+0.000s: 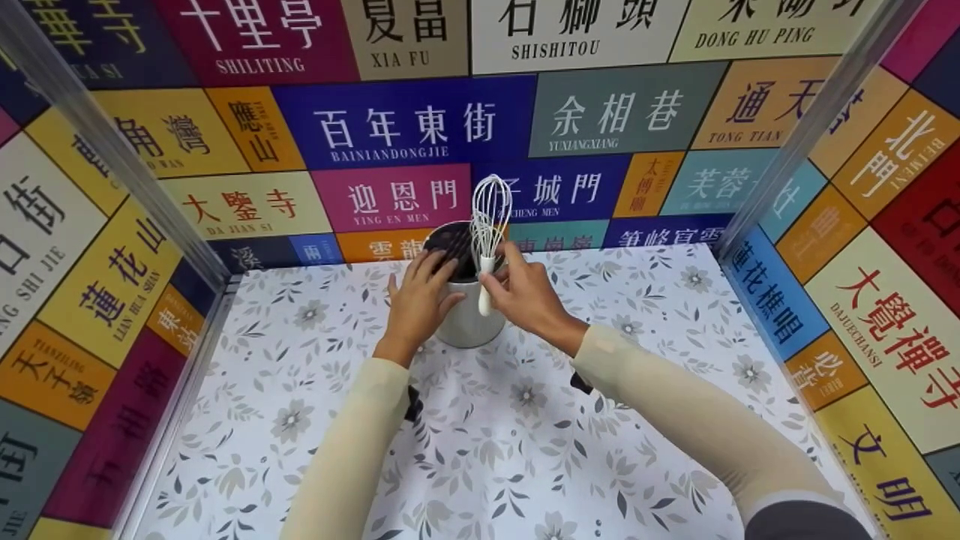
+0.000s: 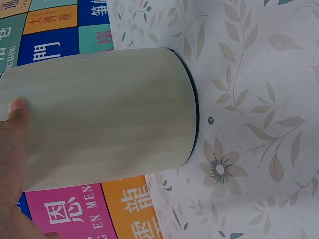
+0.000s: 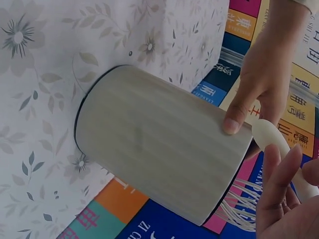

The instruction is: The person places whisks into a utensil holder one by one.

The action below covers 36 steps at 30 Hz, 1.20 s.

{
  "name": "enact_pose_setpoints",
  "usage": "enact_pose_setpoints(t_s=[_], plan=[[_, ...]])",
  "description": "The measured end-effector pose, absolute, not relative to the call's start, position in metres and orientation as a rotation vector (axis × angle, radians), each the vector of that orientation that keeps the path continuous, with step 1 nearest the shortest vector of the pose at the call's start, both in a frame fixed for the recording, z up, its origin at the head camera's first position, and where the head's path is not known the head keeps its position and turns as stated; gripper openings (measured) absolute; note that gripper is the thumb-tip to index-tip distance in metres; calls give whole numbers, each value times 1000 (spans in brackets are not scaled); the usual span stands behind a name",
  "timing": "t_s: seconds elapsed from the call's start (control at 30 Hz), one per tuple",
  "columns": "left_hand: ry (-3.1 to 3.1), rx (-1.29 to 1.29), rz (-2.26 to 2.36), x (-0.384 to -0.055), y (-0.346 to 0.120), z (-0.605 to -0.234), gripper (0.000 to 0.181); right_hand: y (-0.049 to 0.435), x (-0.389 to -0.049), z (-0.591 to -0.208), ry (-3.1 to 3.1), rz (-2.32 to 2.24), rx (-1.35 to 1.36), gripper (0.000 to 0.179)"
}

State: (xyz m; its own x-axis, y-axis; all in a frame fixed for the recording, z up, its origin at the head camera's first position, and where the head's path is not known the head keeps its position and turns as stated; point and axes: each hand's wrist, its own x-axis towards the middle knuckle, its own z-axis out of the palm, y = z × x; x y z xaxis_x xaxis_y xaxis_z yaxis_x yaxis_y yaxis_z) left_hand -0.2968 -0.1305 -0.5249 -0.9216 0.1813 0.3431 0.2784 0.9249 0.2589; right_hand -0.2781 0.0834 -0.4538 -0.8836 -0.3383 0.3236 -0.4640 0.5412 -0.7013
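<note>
A tall pale grey utensil canister (image 1: 470,319) stands upright on the table, its inside dark. My left hand (image 1: 421,300) holds it at the left of the rim: the thumb presses the outer wall, the fingers reach over the top. Close under those fingers shows something dark and slotted (image 1: 448,241), partly covered by them. My right hand (image 1: 531,289) pinches a white whisk (image 1: 490,214) by its handle, at the right of the canister's mouth. The wire loops point up, and the rounded handle end (image 3: 266,134) overlaps the rim in the right wrist view.
White cloth with grey flowers and leaves covers the table (image 1: 480,450). Colourful panels with place names form a back wall (image 1: 405,124) close behind the canister. Side walls (image 1: 862,300) rise at left and right, with clear strips along the corners.
</note>
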Motion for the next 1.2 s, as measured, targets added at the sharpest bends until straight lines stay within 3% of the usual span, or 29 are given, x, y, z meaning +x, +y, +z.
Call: enact_pose_setpoints(t_s=[0.63,1.2], plan=[[-2764,-334,-463,-298,-130,-526,60,64,-305,-436,-2555,1137,611,36],[-2752,-347,-436,-298,-131,-527,60,50,-316,-447,-2531,949,554,37]])
